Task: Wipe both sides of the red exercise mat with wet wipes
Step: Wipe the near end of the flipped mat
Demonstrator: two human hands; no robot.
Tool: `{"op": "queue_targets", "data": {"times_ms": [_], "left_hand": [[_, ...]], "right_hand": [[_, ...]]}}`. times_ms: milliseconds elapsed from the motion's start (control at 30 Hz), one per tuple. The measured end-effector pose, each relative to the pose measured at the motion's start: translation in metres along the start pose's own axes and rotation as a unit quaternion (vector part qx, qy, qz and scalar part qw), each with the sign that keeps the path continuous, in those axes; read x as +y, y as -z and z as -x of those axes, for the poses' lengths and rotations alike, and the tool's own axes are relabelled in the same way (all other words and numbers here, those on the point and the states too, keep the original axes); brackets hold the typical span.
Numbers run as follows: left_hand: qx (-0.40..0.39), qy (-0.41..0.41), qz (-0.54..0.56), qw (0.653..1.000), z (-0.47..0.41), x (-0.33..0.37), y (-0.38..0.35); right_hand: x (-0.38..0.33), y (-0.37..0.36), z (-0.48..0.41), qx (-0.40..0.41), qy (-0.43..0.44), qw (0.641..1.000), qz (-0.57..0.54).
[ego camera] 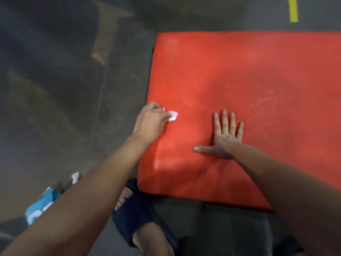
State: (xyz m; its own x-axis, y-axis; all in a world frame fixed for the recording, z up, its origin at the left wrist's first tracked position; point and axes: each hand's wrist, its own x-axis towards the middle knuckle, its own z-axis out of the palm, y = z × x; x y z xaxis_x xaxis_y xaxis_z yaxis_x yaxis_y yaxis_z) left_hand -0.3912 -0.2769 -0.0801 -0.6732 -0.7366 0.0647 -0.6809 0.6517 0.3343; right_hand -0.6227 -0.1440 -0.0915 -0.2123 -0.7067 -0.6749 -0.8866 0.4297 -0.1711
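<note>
The red exercise mat (249, 74) lies flat on the grey floor and fills the right half of the view, with faint wet streaks on its surface. My left hand (150, 120) is at the mat's left edge and pinches a small white wet wipe (172, 116) against the mat. My right hand (224, 136) lies flat on the mat with fingers spread and the thumb pointing left, holding nothing.
A blue wet-wipe pack (41, 206) with a white wipe sticking out lies on the floor at the lower left, partly behind my left forearm. My foot in a dark sandal (140, 209) stands just below the mat's near-left corner. A yellow floor line (293, 9) runs at the top right.
</note>
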Motion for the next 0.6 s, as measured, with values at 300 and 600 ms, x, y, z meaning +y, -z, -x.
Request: {"op": "queue_targets", "data": {"times_ms": [300, 600], "left_hand": [[-0.017, 0.018, 0.064, 0.998, 0.043, 0.01, 0.001], [-0.033, -0.018, 0.107, 0.994, 0.091, 0.015, -0.003]], "right_hand": [[0.0, -0.004, 0.001, 0.014, -0.005, 1.0, 0.003], [0.001, -0.006, 0.0, 0.03, 0.007, 1.0, -0.002]]}}
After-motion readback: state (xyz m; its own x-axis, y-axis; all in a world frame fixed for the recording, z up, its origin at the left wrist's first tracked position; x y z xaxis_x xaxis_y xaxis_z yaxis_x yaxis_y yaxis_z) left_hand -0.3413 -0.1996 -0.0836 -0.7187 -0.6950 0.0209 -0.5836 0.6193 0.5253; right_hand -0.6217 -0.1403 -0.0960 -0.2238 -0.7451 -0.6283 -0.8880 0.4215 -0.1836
